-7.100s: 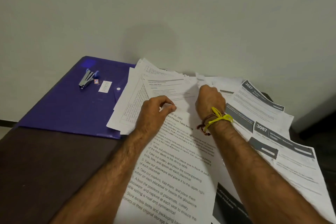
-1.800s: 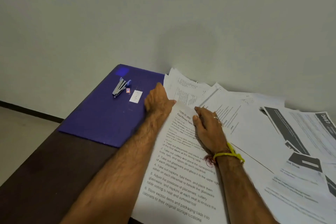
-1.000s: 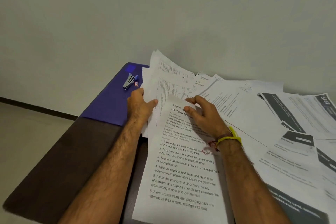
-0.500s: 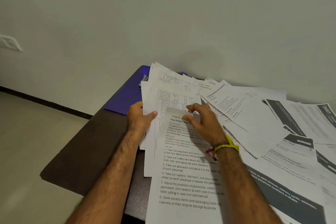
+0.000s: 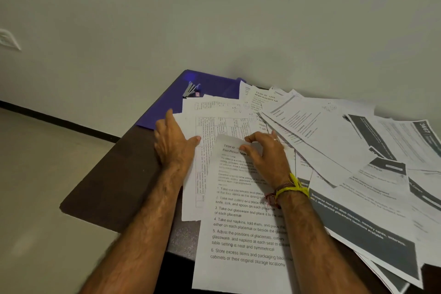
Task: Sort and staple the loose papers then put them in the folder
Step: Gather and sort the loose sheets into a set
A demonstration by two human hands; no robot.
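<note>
A: State the edges and the open room.

B: The dark tabletop (image 5: 114, 179) stands against a plain wall (image 5: 214, 19). Its left edge runs diagonally from the near corner toward the wall. A bare strip of tabletop lies between that edge and the papers. The purple folder (image 5: 164, 112) lies flat at the far left corner, its left side along the tabletop edge. The stapler (image 5: 190, 90) rests on the folder, near the wall. Loose papers (image 5: 334, 141) fan across the middle and right of the tabletop, overlapping one another up to the wall. Some reach past the near edge.

A: Left hand?

B: The left hand (image 5: 174, 145) lies palm down on the left margin of a sheet with a printed table (image 5: 210, 131). Its fingers are straight and point toward the folder; the thumb extends to the right across the sheet. This grip is flat and holds nothing.

A: Right hand?

B: The right hand (image 5: 267, 155) rests on the top of an instruction sheet (image 5: 243, 234) with numbered steps. The fingers are curled and the thumb meets them at the sheet's upper edge, which lifts slightly. This grip is narrow, pinching that edge. A yellow band (image 5: 292, 190) circles the wrist.

A: Position of the instruction sheet?

B: It overlaps the table sheet and overhangs the near tabletop edge.
</note>
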